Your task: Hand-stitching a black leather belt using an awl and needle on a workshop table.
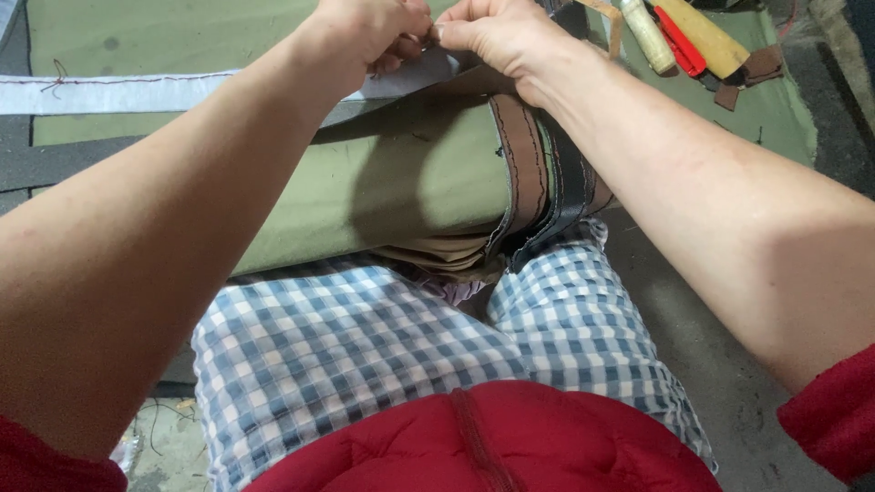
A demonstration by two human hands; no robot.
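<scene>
My left hand (374, 32) and my right hand (492, 36) meet at the top of the view, fingertips pinched together on the edge of a pale grey-white strip (137, 91) where it joins an olive green fabric piece (401, 173). The green fabric drapes over my lap. A brown stitched band (524, 169) and a black band (570, 182) run down its right edge. Whatever small item is between my fingertips is too small to make out.
Tools with a yellow handle (706, 36), a red handle (679, 41) and a cream handle (647, 36) lie at the top right on green cloth (775, 109), beside brown scraps (756, 68). My checked trousers (365, 355) and red jacket (492, 446) fill the bottom. Grey floor (729, 364) lies right.
</scene>
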